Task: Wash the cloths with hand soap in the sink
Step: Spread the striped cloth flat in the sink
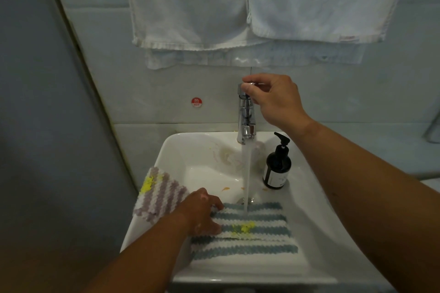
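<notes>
**Wetting stage: tap running, soap not yet applied**

The right hand (273,100) is at the top of the tap (246,114), thumb and fingers closed in a narrow grip on its lever. Water (246,173) falls in a full stream from the spout and lands on the far edge of the blue cloth (245,233).

The blue cloth lies flat in the near half of the sink (190,150), blue-and-white striped, with a yellow stain near its middle. The left hand (202,211) rests on the cloth's left end, fingers curled over the edge; it appears to be pinning the cloth more than gripping it, and whether any fabric is pinched I cannot tell.

A second, purple cloth (159,195) is draped over the sink's left rim, also stained yellow, and sits clear of the stream.

The soap bottle (277,166), dark with a pump head, stands upright on the sink's right ledge, just beside the stream. Neither hand touches it.

Judgement: the step in hand is setting the flow and wetting the first cloth. The task is at an early stage; no lather is visible on either cloth.

The next move likely calls for the right hand to leave the lever, cross to the pump and press soap onto the stained area, while the left hand keeps the blue cloth in place. The purple cloth remains to be washed.

Orange specks lie on the basin floor near the drain.
</notes>
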{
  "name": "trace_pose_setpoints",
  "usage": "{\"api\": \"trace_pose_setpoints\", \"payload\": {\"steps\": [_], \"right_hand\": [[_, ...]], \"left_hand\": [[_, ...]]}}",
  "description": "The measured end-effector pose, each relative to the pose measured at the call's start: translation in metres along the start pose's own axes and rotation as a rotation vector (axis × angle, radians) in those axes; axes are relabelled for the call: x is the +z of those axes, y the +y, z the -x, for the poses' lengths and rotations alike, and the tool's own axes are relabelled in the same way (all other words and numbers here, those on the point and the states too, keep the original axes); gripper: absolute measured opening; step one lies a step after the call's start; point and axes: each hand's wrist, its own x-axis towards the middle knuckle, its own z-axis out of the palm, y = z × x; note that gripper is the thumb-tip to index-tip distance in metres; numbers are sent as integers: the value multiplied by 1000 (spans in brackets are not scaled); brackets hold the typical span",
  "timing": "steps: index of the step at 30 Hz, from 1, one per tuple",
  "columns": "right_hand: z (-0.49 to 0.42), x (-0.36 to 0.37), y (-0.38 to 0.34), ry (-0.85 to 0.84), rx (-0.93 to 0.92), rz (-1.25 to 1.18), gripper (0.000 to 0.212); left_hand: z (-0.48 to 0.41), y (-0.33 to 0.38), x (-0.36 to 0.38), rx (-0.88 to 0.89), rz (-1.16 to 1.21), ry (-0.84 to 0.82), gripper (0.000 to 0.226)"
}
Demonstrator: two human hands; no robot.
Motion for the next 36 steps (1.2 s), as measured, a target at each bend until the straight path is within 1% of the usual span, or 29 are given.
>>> {"api": "trace_pose_setpoints", "payload": {"steps": [11,36], "right_hand": [[-2,0,4,-11,7,-19,24],[4,0,1,-5,27,-22,25]], "left_hand": [[3,1,-1,19,-55,-3,60],[1,2,-1,22,-54,-6,61]]}}
